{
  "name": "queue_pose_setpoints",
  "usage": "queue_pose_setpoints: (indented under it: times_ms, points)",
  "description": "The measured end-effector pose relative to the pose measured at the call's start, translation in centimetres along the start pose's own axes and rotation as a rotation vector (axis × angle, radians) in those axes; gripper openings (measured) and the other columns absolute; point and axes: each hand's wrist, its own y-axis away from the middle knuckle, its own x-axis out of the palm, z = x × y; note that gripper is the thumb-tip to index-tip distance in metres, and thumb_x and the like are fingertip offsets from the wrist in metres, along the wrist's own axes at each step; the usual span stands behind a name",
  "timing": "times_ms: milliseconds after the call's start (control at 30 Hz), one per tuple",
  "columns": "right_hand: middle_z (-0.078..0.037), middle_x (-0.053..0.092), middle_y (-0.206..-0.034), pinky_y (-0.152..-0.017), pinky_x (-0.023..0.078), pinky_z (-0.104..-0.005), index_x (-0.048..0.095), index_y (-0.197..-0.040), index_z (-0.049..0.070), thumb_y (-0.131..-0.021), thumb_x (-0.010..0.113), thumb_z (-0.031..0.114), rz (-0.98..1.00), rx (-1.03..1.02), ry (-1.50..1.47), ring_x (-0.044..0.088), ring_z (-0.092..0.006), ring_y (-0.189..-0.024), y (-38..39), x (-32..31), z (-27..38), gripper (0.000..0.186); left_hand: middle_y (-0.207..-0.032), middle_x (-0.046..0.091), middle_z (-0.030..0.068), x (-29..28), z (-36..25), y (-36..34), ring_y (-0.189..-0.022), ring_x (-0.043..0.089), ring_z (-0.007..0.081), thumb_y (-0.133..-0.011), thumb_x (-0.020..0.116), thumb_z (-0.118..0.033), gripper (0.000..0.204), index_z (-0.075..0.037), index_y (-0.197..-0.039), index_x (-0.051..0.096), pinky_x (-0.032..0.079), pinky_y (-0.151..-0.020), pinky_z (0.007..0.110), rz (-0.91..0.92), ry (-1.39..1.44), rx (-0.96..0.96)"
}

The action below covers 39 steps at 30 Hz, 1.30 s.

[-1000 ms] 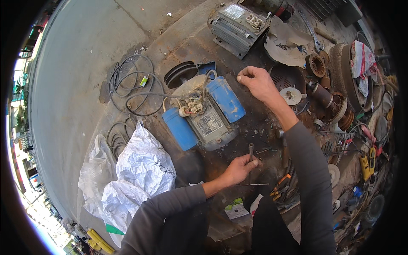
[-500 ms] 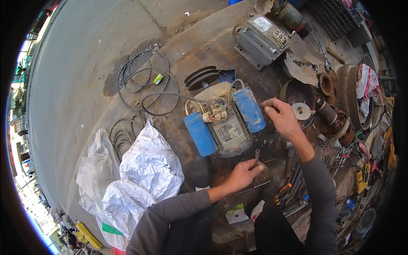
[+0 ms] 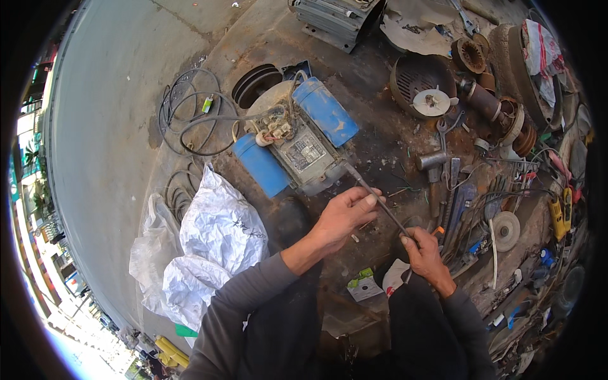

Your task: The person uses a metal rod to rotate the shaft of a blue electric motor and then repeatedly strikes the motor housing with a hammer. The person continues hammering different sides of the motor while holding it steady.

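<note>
My left hand (image 3: 347, 214) pinches a long slim metal rod (image 3: 394, 219) with a thicker, tube-like end. My right hand (image 3: 425, 256) grips the same rod lower down, near my knee. The rod slants up and to the left, its thick end close to the lower right corner of a dirty electric motor (image 3: 309, 152). Whether that end touches the motor I cannot tell. Two blue cylindrical capacitors (image 3: 326, 113) flank the motor's plate, and wires and terminals lie exposed in the open box (image 3: 276, 124) on its top.
A hammer (image 3: 433, 161), a spanner (image 3: 444, 132) and other tools lie to the right. Beyond them are a slotted motor cover (image 3: 405, 82) and a grey motor housing (image 3: 335, 19). Coiled black cable (image 3: 166, 120) and a white sack (image 3: 218, 228) lie on the left.
My right hand has come down from beside the right capacitor and taken hold of the rod. My left hand has raised the rod toward the motor. The view has shifted.
</note>
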Motion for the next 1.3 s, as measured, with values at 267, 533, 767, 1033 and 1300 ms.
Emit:
queue_pose_setpoints:
  times_ms: [267, 533, 767, 1033, 1300]
  points:
    - [-0.008, 0.053, -0.069, -0.060, 0.041, -0.0358, 0.063, -0.101, -0.001, -0.104, 0.068, 0.020, -0.080, 0.066, -0.252, 0.049, -0.0129, -0.064, -7.3, 0.3, 0.5, 0.022, -0.126, 0.064, 0.0133, -10.2, 0.8, 3.4, -0.120, 0.064, 0.0298, -0.105, 0.068, -0.022, 0.030, -0.004, -0.126, 0.057, 0.052, -0.106, 0.045, -0.512, 0.029, 0.349]
    - [-0.023, 0.063, -0.084, -0.077, 0.050, -0.0475, 0.057, -0.106, -0.002, -0.105, 0.066, 0.024, -0.198, -0.327, -0.211, 0.064, -0.0389, -0.080, -20.7, 4.3, 4.7, 0.028, -0.146, 0.056, 0.0089, -14.2, 0.5, -0.3, -0.134, 0.052, 0.0325, -0.106, 0.052, -0.033, 0.042, -0.009, -0.141, 0.054, 0.040, -0.119, 0.052, -0.446, 0.343, 0.345]
    - [-0.023, 0.068, -0.091, -0.081, 0.051, -0.0455, 0.053, -0.111, -0.001, -0.110, 0.058, 0.038, 0.049, -0.124, -0.269, 0.065, -0.0345, -0.086, -22.3, 4.5, 3.8, 0.039, -0.161, 0.053, 0.0057, -16.4, 1.4, -4.5, -0.144, 0.049, 0.0313, -0.106, 0.055, -0.059, 0.070, -0.012, -0.158, 0.050, 0.036, -0.122, 0.054, -0.431, 0.277, 0.548]
    - [-0.015, 0.064, -0.087, -0.077, 0.050, -0.0408, 0.052, -0.111, 0.000, -0.111, 0.058, 0.036, -0.008, -0.156, -0.347, 0.058, -0.0227, -0.083, -22.5, 5.8, 2.7, 0.037, -0.162, 0.051, 0.0076, -14.9, 0.4, -3.8, -0.147, 0.048, 0.0293, -0.108, 0.058, -0.050, 0.064, -0.009, -0.156, 0.050, 0.037, -0.123, 0.052, -0.396, 0.371, 0.389]
    - [-0.014, 0.062, -0.085, -0.077, 0.050, -0.0409, 0.051, -0.110, 0.001, -0.111, 0.059, 0.041, -0.062, -0.105, -0.350, 0.057, -0.0215, -0.082, -22.6, 4.1, 4.2, 0.041, -0.163, 0.050, 0.0063, -9.4, 0.5, -2.9, -0.146, 0.049, 0.0289, -0.108, 0.046, -0.063, 0.072, -0.012, -0.159, 0.048, 0.043, -0.117, 0.058, -0.465, 0.418, 0.296]
